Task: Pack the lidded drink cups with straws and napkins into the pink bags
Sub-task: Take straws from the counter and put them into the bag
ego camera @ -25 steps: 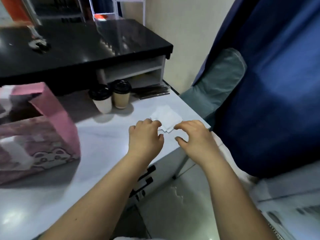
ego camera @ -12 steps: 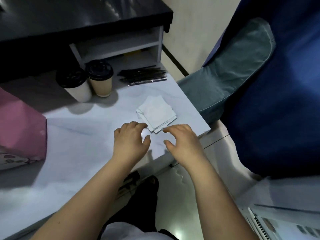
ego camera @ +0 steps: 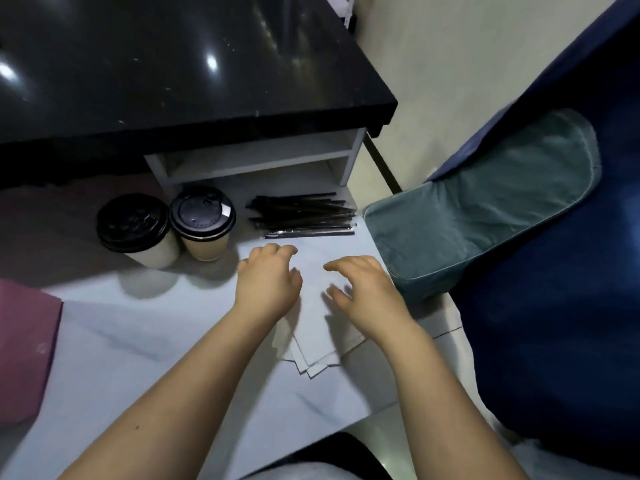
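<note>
Both hands are over the stack of napkins [ego camera: 313, 336] near the right edge of the white table [ego camera: 138, 358]. The left hand [ego camera: 268, 284] is palm down with its fingers loosely bent, and nothing shows in its grasp. The right hand [ego camera: 363, 294] is palm down with fingers spread and slightly curved, the thumb apart from them, and it also holds nothing. Whether any fingertip touches the paper cannot be told. The napkins lie flat, fanned a little at the near corner and partly covered by both hands.

Two lidded cups stand side by side, touching or nearly so, left of the hands toward the back of the table. These are the white cup [ego camera: 149, 251] and the tan cup [ego camera: 206, 245], both with black lids. The bundle of black straws [ego camera: 304, 216] lies flat just beyond the hands, in front of a white shelf unit [ego camera: 263, 157]. One corner of a pink bag [ego camera: 24, 355] shows at the left edge, well apart from the napkins.

A black counter [ego camera: 173, 64] sits over the shelf. A teal cushion [ego camera: 485, 209] and blue cloth [ego camera: 571, 306] are on the right.
</note>
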